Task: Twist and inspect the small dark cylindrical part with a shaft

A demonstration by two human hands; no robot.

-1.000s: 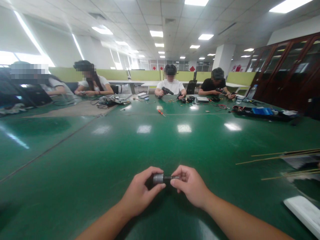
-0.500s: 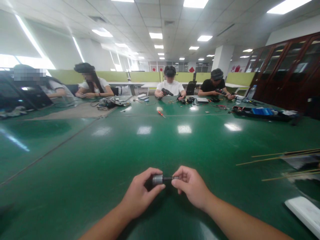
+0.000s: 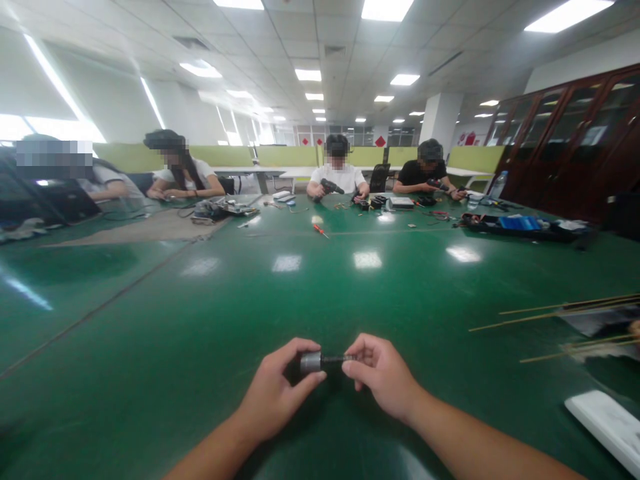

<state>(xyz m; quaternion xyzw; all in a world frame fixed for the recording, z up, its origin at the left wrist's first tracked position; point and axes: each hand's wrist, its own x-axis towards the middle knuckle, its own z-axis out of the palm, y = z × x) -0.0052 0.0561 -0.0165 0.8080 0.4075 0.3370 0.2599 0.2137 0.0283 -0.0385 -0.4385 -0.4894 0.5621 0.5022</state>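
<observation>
Steadiness seemed to be what the work wanted most. One grey metal cylinder (image 3: 311,362), with a thin dark shaft (image 3: 334,359) running out of its right end, lay level between two bare hands, low over the near part of the green desk (image 3: 320,300). The left hand (image 3: 279,385) was curved into a roomy C, thumb on the near side of the cylinder and forefinger on the far side, spread about as wide as the piece itself. The right hand (image 3: 383,375) was drawn in far tighter, thumb and forefinger pinching the shaft near its outer end, the other fingers curled in behind.

To handle it well, I judged, the left hand did best as a quiet vice, firm but not crushing, while the right worked from the fingertips and held the shaft in line with the cylinder; any sideways strain might have made it bind or slip. Whether the two were one piece I couldn't tell, the join being small and blurred from where I stood. Working low seemed wise too, since a dropped cylinder would likely have rolled. A red-handled screwdriver (image 3: 321,231) lay well apart, farther across the desk.
</observation>
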